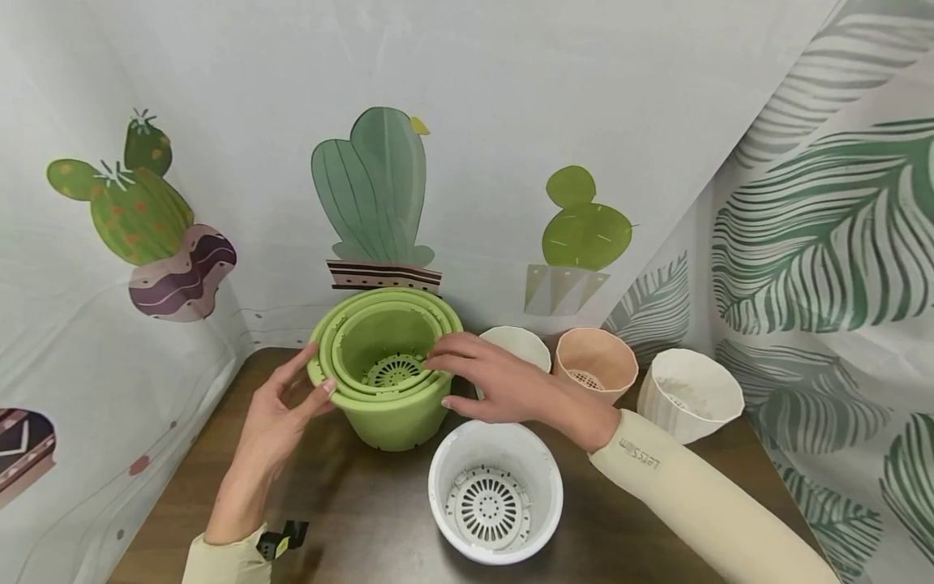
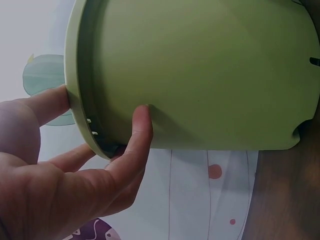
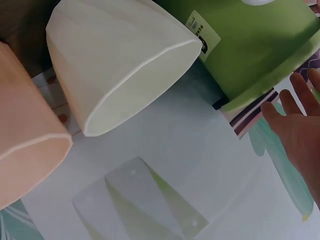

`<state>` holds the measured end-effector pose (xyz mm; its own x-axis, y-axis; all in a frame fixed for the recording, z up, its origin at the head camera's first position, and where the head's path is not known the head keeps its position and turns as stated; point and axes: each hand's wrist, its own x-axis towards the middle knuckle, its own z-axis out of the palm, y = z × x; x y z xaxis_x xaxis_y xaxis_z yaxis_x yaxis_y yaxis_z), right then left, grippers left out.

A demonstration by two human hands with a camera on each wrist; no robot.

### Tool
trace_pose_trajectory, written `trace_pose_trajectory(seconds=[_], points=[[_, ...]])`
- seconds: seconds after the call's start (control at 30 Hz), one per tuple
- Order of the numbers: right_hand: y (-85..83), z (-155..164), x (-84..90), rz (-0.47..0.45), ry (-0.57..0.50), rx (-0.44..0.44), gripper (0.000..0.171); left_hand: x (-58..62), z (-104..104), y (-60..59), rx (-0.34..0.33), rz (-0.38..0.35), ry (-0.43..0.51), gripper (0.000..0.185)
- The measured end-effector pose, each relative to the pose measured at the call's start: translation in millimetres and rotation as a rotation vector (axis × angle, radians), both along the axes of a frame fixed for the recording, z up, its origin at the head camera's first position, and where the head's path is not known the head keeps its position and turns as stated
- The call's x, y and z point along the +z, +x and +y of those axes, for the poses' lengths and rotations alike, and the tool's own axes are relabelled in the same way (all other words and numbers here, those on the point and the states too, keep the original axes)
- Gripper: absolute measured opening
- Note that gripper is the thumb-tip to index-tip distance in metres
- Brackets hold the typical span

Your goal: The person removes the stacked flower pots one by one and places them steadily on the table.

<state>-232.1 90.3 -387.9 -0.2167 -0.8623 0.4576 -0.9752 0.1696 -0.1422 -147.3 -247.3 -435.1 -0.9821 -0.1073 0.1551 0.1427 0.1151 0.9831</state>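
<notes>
A nested stack of green plastic plant pots (image 1: pixel 397 426) stands at the back left, mouths up, slotted drainage base visible inside the innermost one. My left hand (image 1: pixel 273 414) grips the outer rim on the left side; the left wrist view has its fingers around the rim of the green pot (image 2: pixel 200 75). Over the right side of the stack reaches my right hand (image 1: pixel 485 377), fingers extended and loosely bent at the inner rims. From the right wrist, that hand (image 3: pixel 300 125) shows relaxed fingers beside the green rim. A white pot (image 1: pixel 496 491) with a slotted base sits in front.
Along the back right stand a pale greenish-white pot (image 1: pixel 518 345), partly behind my right arm, a peach pot (image 1: pixel 597 361) and a white faceted pot (image 1: pixel 689 393). They stand on the dark wooden table (image 1: pixel 350 519). Behind hangs a cactus-print cloth (image 1: pixel 481 162).
</notes>
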Motion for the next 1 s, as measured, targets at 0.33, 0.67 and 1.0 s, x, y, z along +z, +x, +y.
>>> trace_pose_trajectory(seconds=[0.33, 0.67, 1.0], points=[[-8.2, -22.3, -8.2, -0.039, 0.115, -0.038, 0.047, -3.9, 0.1, -1.1, 0.001, -0.002, 0.000, 0.074], [-6.7, -38.0, -1.9, -0.131, 0.377, -0.197, 0.056, -1.1, 0.3, -1.5, 0.006, -0.009, -0.002, 0.074], [-12.3, -53.8, 10.3, -0.235, 0.568, -0.281, 0.057, -1.9, 0.1, -1.2, 0.000, -0.003, -0.003, 0.074]])
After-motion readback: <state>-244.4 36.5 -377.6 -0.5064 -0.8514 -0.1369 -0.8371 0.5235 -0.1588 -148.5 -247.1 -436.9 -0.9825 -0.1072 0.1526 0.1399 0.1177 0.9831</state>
